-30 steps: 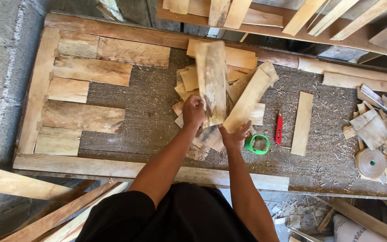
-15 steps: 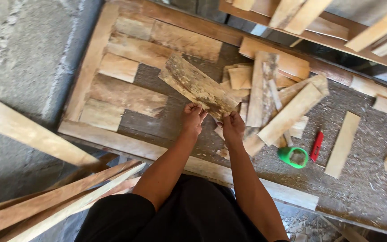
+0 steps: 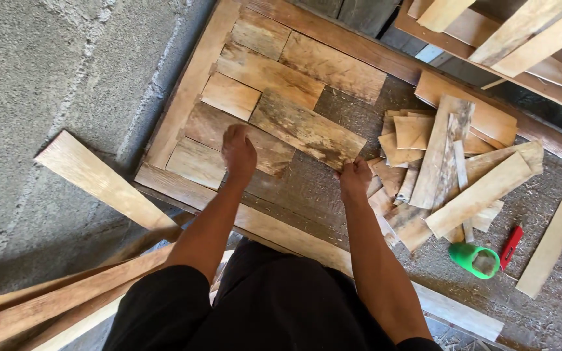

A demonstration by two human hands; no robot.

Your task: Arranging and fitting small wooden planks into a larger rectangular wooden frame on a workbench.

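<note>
The left hand (image 3: 239,151) rests flat, fingers loosely curled, on the boards already laid inside the wooden frame (image 3: 190,88), just beside the near end of the weathered plank (image 3: 307,129); it presses down and grips nothing. The right hand (image 3: 355,175) is closed on the plank's other, ragged end, at the edge of the bare fibreboard base (image 3: 352,107). To seat the plank well, the judgement is that the right hand should lower its end evenly while the left hand holds the neighbouring pieces from shifting, so that the long edge closes against the board above it with no gap (any overhang on the broken end would need checking). The plank lies diagonally in the frame, touching the laid boards on its left side; it is grey-brown, stained dark in patches, rough-grained and splintered at the right end. Farther right, a loose pile of offcuts (image 3: 450,169) sits on the base, with a green cup (image 3: 475,259) and a red cutter (image 3: 510,246) nearby. Long timber strips (image 3: 508,32) lie beyond the frame's far rail.
</note>
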